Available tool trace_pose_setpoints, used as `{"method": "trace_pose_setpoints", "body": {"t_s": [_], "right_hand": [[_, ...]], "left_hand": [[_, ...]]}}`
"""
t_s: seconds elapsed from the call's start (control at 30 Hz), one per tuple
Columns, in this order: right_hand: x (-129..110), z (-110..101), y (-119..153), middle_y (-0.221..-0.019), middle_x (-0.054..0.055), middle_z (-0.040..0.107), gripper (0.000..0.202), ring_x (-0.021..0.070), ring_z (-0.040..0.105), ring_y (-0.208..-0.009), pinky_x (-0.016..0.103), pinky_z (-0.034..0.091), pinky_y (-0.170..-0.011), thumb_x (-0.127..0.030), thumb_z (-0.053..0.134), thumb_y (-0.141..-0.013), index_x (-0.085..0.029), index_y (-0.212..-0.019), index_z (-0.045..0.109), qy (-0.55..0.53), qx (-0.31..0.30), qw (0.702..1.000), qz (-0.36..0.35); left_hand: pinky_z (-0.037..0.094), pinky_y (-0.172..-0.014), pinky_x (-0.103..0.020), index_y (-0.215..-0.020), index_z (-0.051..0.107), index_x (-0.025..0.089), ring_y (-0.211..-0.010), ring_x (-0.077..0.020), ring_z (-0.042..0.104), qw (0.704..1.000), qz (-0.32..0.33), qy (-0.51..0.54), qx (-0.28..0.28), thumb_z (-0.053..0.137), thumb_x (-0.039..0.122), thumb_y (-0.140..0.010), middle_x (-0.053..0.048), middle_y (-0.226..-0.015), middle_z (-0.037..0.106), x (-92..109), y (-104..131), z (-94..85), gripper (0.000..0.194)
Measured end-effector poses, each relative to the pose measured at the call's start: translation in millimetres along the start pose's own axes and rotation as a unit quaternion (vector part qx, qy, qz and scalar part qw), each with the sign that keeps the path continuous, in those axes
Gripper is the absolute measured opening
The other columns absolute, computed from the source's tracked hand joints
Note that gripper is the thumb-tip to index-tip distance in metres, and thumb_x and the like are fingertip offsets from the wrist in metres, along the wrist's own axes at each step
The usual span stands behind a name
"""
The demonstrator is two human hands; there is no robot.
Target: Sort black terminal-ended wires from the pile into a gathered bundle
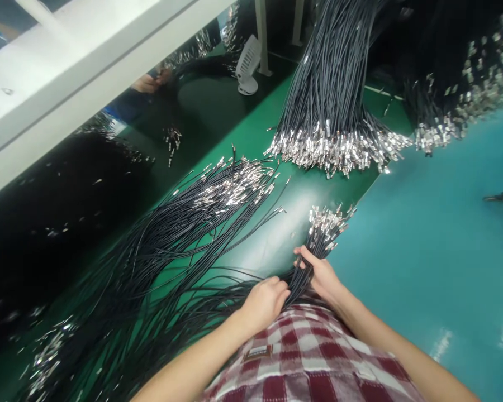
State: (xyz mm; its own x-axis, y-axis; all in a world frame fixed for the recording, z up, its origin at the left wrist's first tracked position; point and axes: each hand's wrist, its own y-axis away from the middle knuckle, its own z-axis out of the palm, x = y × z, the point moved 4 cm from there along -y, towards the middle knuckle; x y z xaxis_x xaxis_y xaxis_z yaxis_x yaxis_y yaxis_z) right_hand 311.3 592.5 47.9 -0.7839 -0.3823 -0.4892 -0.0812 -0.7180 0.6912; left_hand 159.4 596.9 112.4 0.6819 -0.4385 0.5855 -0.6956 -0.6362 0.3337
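Black wire bundle (305, 273) gripped by both hands: left hand (265, 301) fisted, right hand (323, 274) fisted; gathering step; next, even terminals (327, 226) at 1 o'clock.

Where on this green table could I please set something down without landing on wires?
Bare green table shows between the loose wires, the big bundle and the small bundle that both hands, left and right, grip. Left of it, wires crowd the table.
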Motion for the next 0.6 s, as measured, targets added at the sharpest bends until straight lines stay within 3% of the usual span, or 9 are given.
{"method": "trace_pose_setpoints", "body": {"t_s": [0.1,0.2,0.33,0.47,0.6], "right_hand": [[-3,-2,2,-0.059,0.0,0.056,0.046,0.0158,0.054,-0.064,0.025,0.043,-0.055,-0.051,0.085,-0.059,-0.016,-0.087,0.076,0.043,-0.008,0.999,0.018],[-4,-1,3,-0.061,0.001,0.059,0.049,0.0208,0.06,-0.075,0.029,0.047,-0.065,-0.053,0.084,-0.059,-0.016,-0.09,0.076,0.036,-0.023,0.998,0.036],[-3,-2,2,-0.061,0.002,0.059,0.049,0.0218,0.062,-0.076,0.03,0.049,-0.066,-0.053,0.083,-0.061,-0.016,-0.091,0.076,0.03,-0.021,0.998,0.043],[-3,-5,-1,-0.06,0.002,0.058,0.048,0.0189,0.059,-0.068,0.028,0.048,-0.058,-0.054,0.084,-0.058,-0.015,-0.086,0.076,0.023,-0.009,0.999,0.04],[-4,-4,-5,-0.064,0.002,0.061,0.043,0.015,0.055,-0.062,0.026,0.046,-0.054,-0.048,0.085,-0.06,-0.016,-0.087,0.076,0.026,-0.004,0.999,0.025]], "left_hand": [[0.045,-0.079,-0.031,-0.081,0.064,0.018,-0.085,-0.0194,0.058,0.996,-0.007,-0.079,0.048,0.045,0.036,-0.097,-0.005,-0.083,0.062,-23,-18,-13.7,0.03],[0.046,-0.085,-0.034,-0.099,0.061,0.017,-0.097,-0.0224,0.057,0.977,-0.1,-0.135,0.134,0.051,0.025,-0.094,-0.009,-0.1,0.061,-73,-50,-40.3,0.014],[0.045,-0.088,-0.039,-0.098,0.057,0.015,-0.099,-0.026,0.055,0.959,-0.142,-0.205,0.134,0.047,0.011,-0.09,-0.013,-0.102,0.059,-119,-89,-53.0,0.014],[0.046,-0.084,-0.039,-0.087,0.056,0.016,-0.094,-0.0271,0.056,0.96,-0.134,-0.214,0.118,0.048,0.007,-0.085,-0.013,-0.094,0.059,-124,-102,-55.7,0.012],[0.044,-0.082,-0.036,-0.082,0.052,0.019,-0.089,-0.0246,0.054,0.966,-0.095,-0.177,0.162,0.049,0.009,-0.082,-0.009,-0.087,0.057,-107,-86,-64.0,0.01]]}}
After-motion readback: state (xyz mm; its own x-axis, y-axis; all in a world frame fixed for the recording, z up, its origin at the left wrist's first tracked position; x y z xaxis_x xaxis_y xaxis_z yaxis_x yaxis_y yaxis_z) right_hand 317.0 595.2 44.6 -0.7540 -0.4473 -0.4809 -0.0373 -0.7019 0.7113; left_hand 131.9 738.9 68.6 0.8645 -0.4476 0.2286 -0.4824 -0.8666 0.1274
